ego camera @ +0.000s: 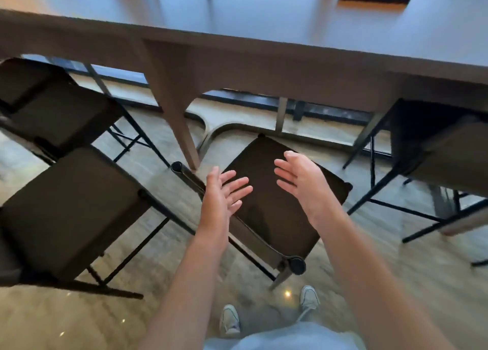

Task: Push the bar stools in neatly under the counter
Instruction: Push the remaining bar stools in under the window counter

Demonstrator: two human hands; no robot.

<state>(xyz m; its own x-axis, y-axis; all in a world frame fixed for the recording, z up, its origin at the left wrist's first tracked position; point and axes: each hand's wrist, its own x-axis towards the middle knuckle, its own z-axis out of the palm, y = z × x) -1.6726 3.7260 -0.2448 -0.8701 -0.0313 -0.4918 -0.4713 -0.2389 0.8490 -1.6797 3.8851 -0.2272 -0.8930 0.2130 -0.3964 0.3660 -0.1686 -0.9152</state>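
A: Below the desk (264,27) edge, middle stool (277,204) out on the floor, turned askew, well short of tucked. Left hand (221,194) and right hand (301,180) above the seat, fingers (235,188) spread wide, holding nothing.

B: Contact with the seat?

A: Cannot tell. Best move: grip both seat sides, square to the desk edge first, then slide straight in. Mind the desk leg (179,128) just left; match the right stool (443,149), already partly under.

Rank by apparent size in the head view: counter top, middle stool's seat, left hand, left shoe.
1. counter top
2. middle stool's seat, partly hidden by the hands
3. left hand, nearer the camera, so it looks inflated
4. left shoe
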